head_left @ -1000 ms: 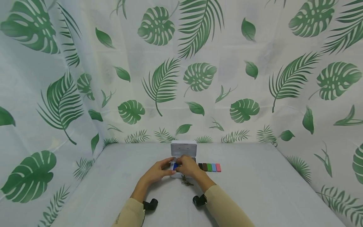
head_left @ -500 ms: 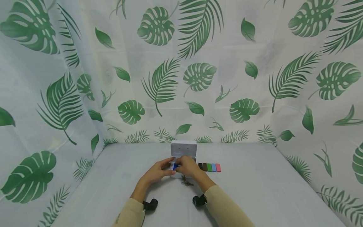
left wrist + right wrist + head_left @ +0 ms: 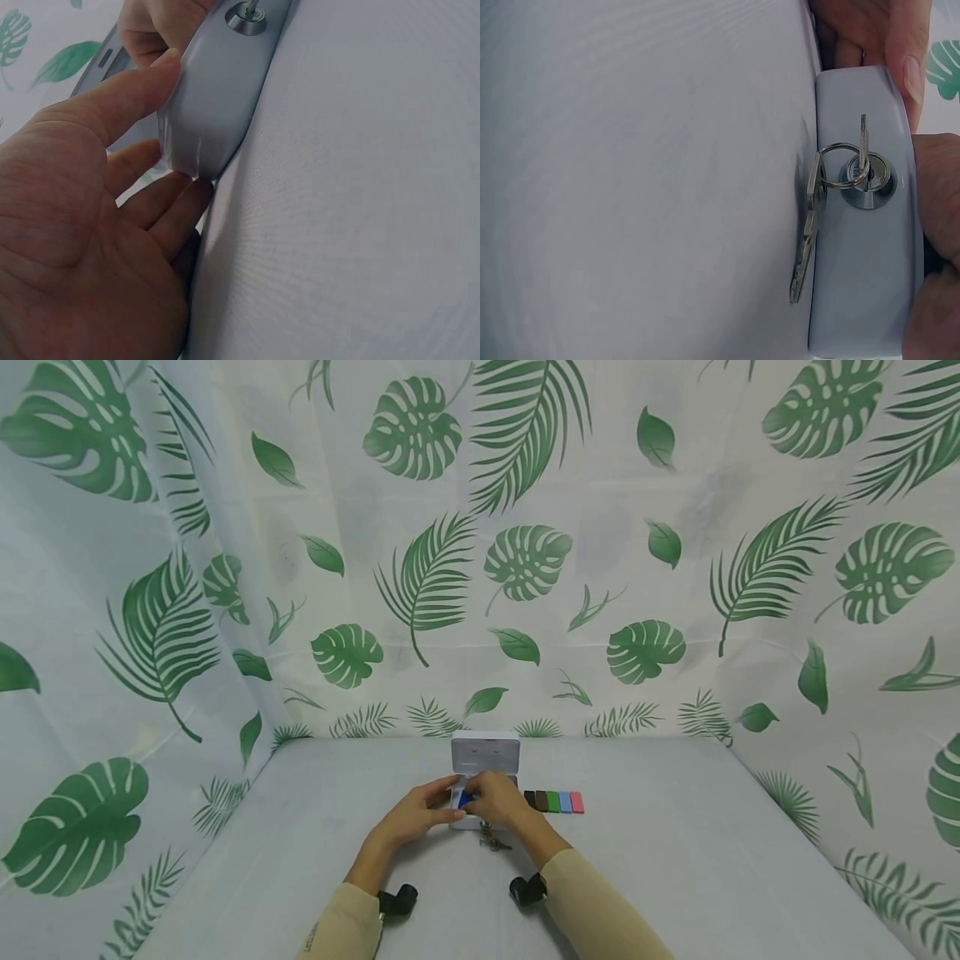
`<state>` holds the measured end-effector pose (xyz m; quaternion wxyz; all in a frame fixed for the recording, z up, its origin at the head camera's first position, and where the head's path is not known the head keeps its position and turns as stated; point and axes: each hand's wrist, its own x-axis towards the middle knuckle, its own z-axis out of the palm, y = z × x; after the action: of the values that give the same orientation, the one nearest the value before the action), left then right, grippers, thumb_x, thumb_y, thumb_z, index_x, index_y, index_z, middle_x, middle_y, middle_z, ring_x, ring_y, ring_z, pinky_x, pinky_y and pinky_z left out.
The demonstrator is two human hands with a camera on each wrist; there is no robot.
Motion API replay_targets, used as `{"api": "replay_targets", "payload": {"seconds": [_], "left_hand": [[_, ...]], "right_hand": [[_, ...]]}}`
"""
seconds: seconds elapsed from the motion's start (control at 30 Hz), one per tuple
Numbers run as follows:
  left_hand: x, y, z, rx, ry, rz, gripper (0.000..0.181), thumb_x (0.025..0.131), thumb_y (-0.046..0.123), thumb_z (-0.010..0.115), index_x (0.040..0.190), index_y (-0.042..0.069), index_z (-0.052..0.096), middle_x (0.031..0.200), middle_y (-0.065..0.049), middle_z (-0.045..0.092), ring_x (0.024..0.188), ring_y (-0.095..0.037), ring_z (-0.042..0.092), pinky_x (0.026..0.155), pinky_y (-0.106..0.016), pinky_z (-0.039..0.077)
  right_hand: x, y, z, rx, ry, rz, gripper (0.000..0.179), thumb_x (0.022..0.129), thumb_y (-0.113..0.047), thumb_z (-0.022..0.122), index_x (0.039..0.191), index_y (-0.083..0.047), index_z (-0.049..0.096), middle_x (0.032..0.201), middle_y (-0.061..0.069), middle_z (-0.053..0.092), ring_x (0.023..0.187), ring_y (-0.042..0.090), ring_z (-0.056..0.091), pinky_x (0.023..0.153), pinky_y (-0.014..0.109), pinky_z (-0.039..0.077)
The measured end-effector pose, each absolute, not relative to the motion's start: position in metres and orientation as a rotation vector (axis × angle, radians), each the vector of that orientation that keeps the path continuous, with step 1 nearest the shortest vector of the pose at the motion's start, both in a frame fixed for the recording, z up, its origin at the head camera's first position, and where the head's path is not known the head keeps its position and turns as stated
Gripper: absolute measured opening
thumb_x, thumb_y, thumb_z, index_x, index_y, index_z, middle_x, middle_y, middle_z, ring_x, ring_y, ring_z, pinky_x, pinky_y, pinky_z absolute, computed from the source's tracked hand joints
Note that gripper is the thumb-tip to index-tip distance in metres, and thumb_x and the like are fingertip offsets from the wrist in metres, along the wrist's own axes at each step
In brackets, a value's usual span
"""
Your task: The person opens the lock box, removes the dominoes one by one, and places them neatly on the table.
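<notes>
A small white metal lockbox [image 3: 486, 753] stands with its grey-lined lid raised. My left hand [image 3: 412, 814] holds its left end, the thumb at the front rim and the fingers around the side wall, as the left wrist view shows. Over the box's inside, my right hand [image 3: 495, 797] has its fingers bent down, pinching the right end of a blue block [image 3: 463, 798]. The right hand covers most of the box's inside. A key stands in the front lock [image 3: 870, 180], and more keys [image 3: 806, 232] hang from its ring.
To the right of the box lies a row of small flat blocks: black [image 3: 529, 800], brown [image 3: 542, 802], green [image 3: 553, 802], light blue [image 3: 566, 802] and pink [image 3: 577, 802]. A leaf-patterned curtain [image 3: 585, 685] rises behind the white table [image 3: 675, 843].
</notes>
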<state>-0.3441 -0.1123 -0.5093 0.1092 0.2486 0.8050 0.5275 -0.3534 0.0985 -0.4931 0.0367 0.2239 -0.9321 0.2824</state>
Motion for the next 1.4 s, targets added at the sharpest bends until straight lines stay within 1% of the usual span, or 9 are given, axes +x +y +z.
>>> {"api": "replay_targets", "payload": {"seconds": [0.17,0.3,0.37,0.6,0.87,0.97,1.03,1.23,1.4], "left_hand": [[-0.344,-0.112,-0.510,0.735,2.365,1.556,0.075,0.096,0.029,0.077,0.159,0.009,0.043,0.164,-0.016,0.041,0.152,-0.044,0.037,0.123,-0.059,0.032],[-0.344,-0.113,-0.510,0.744,2.375,1.545,0.076,0.096,0.031,0.077,0.159,0.007,0.042,0.164,-0.017,0.041,0.152,-0.044,0.037,0.122,-0.059,0.033],[-0.344,-0.113,-0.509,0.737,2.380,1.536,0.077,0.095,0.032,0.077,0.159,0.008,0.041,0.165,-0.015,0.040,0.152,-0.042,0.037,0.123,-0.058,0.033],[-0.344,-0.112,-0.506,0.745,2.370,1.544,0.077,0.096,0.030,0.076,0.160,0.007,0.040,0.165,-0.015,0.040,0.153,-0.042,0.036,0.123,-0.058,0.032],[-0.345,-0.113,-0.509,0.754,2.377,1.532,0.078,0.096,0.032,0.077,0.160,0.008,0.040,0.166,-0.014,0.040,0.153,-0.040,0.037,0.123,-0.056,0.033],[-0.346,-0.113,-0.510,0.757,2.382,1.528,0.078,0.096,0.032,0.077,0.160,0.007,0.041,0.165,-0.014,0.040,0.153,-0.040,0.038,0.124,-0.055,0.033],[-0.346,-0.113,-0.511,0.756,2.387,1.521,0.078,0.095,0.033,0.077,0.160,0.008,0.041,0.165,-0.013,0.041,0.153,-0.039,0.038,0.124,-0.055,0.033],[-0.345,-0.112,-0.511,0.740,2.382,1.533,0.078,0.094,0.033,0.078,0.160,0.010,0.042,0.165,-0.011,0.042,0.153,-0.038,0.038,0.125,-0.054,0.032],[-0.345,-0.112,-0.510,0.738,2.373,1.548,0.078,0.094,0.033,0.078,0.159,0.009,0.042,0.164,-0.012,0.042,0.152,-0.040,0.038,0.124,-0.056,0.033]], "right_hand": [[-0.353,0.099,-0.494,0.683,-2.863,0.874,0.022,0.084,-0.014,0.085,0.104,-0.005,0.081,0.106,0.009,0.078,0.096,0.021,0.070,0.085,0.042,0.061],[-0.353,0.099,-0.494,0.682,-2.864,0.882,0.022,0.085,-0.015,0.085,0.105,-0.006,0.081,0.107,0.008,0.078,0.097,0.020,0.070,0.087,0.043,0.061],[-0.354,0.100,-0.494,0.685,-2.859,0.892,0.022,0.086,-0.016,0.084,0.105,-0.006,0.081,0.107,0.008,0.078,0.097,0.020,0.069,0.088,0.043,0.060],[-0.353,0.101,-0.490,0.682,-2.855,0.946,0.024,0.088,-0.015,0.083,0.109,-0.003,0.080,0.108,0.010,0.077,0.093,0.019,0.066,0.085,0.042,0.060],[-0.352,0.103,-0.491,0.636,-2.836,0.973,0.032,0.089,-0.019,0.082,0.116,-0.003,0.079,0.117,0.012,0.075,0.107,0.027,0.069,0.094,0.048,0.059],[-0.353,0.104,-0.493,0.648,-2.794,0.981,0.031,0.089,-0.019,0.081,0.115,-0.004,0.079,0.115,0.011,0.076,0.107,0.027,0.070,0.092,0.046,0.059],[-0.353,0.105,-0.495,0.649,-2.768,0.994,0.030,0.089,-0.019,0.081,0.115,-0.004,0.079,0.115,0.011,0.076,0.104,0.025,0.070,0.088,0.044,0.059],[-0.352,0.108,-0.497,0.645,-2.718,1.017,0.029,0.088,-0.016,0.081,0.115,-0.003,0.078,0.113,0.009,0.075,0.089,0.017,0.065,0.075,0.032,0.057],[-0.351,0.110,-0.495,0.648,-2.666,1.048,0.029,0.087,-0.012,0.082,0.114,-0.003,0.078,0.114,0.010,0.075,0.083,0.015,0.063,0.069,0.026,0.054]]}}
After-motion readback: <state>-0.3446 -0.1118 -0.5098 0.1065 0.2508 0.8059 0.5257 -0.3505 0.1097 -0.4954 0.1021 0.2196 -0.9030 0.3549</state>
